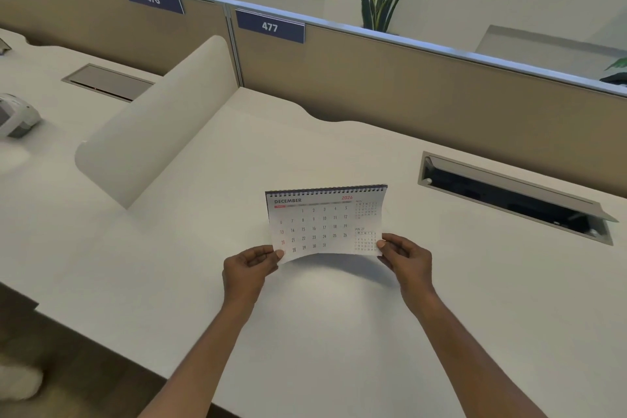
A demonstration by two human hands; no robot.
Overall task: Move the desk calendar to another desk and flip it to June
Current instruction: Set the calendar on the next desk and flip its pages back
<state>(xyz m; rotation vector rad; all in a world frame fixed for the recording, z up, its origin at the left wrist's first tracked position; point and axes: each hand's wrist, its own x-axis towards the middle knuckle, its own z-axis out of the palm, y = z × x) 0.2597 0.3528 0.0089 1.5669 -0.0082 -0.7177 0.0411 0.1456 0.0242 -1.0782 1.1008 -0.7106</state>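
We pinch the desk calendar [324, 222], open at December, by its lower corners with left hand [249, 265] and right hand [405, 256] above desk [237, 163] 477.

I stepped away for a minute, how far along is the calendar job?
The desk calendar is at the desk labelled 477. The left hand and right hand each pinch a bottom corner of the sheet, lifted and bowed. It shows December, so flipping to June remains.
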